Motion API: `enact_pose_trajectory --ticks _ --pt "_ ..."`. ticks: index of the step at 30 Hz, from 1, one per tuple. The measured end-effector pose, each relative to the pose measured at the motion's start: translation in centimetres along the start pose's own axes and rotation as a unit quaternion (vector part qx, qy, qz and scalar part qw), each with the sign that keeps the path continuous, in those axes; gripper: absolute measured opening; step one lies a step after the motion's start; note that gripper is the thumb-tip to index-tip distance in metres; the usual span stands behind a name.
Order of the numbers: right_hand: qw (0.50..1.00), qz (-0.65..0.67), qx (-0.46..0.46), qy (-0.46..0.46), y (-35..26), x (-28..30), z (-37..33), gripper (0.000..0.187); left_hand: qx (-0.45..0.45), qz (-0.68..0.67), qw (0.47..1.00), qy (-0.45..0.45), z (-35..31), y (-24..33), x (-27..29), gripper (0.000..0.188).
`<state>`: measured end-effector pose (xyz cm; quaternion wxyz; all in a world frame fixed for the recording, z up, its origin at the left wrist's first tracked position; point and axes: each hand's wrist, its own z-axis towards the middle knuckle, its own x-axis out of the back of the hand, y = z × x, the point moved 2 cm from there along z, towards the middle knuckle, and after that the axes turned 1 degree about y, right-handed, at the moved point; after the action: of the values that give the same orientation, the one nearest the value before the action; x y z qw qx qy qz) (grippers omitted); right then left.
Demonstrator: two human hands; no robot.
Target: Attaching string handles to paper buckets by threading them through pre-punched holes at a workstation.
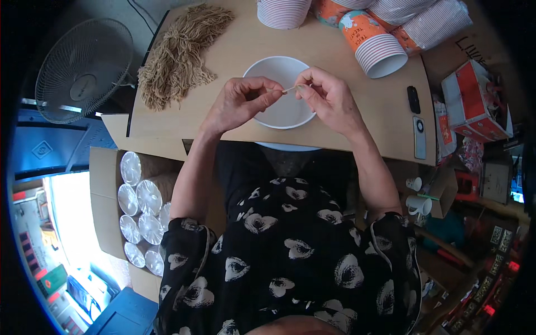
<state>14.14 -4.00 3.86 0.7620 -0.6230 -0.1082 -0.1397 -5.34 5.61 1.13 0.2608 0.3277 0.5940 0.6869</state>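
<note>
My left hand (241, 103) and my right hand (331, 99) meet above a white round tub (279, 122) at the table's near edge. Between their fingertips runs a short length of thin beige cord (288, 89). Both hands pinch it, thumbs against forefingers; the cord's ends are hidden in the fingers. A tangled heap of tan cords (177, 56) lies on the table to the left of my hands. To the right, a stack of nested orange paper buckets (365, 34) with white rims lies on its side.
More stacked paper buckets (283, 15) stand along the table's far side. A black object (413, 99) and a grey remote-like device (420, 137) lie at the right edge. A fan (84, 72) stands left; below it, a carton (105, 201) holds wrapped stacks (149, 196).
</note>
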Motion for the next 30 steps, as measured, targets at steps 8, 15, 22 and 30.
enact_pose_trajectory --ticks 8,15,22,30 --pt "0.995 0.078 -0.049 0.042 0.3 0.1 0.5 0.012 -0.076 0.064 0.992 0.080 -0.1 0.3 -1.3 0.014" --pt "0.988 0.114 -0.086 0.058 0.9 -0.4 0.9 0.010 -0.029 0.017 0.992 0.121 -0.9 -1.1 -1.4 0.012" --pt "0.995 0.078 -0.040 0.050 0.3 -1.2 1.1 0.007 -0.037 0.018 0.990 0.138 -1.2 -1.4 -1.4 0.011" --pt "0.990 0.118 -0.062 0.057 1.0 -1.6 1.7 0.011 -0.024 0.017 0.988 0.153 -1.2 -1.2 -1.9 0.012"
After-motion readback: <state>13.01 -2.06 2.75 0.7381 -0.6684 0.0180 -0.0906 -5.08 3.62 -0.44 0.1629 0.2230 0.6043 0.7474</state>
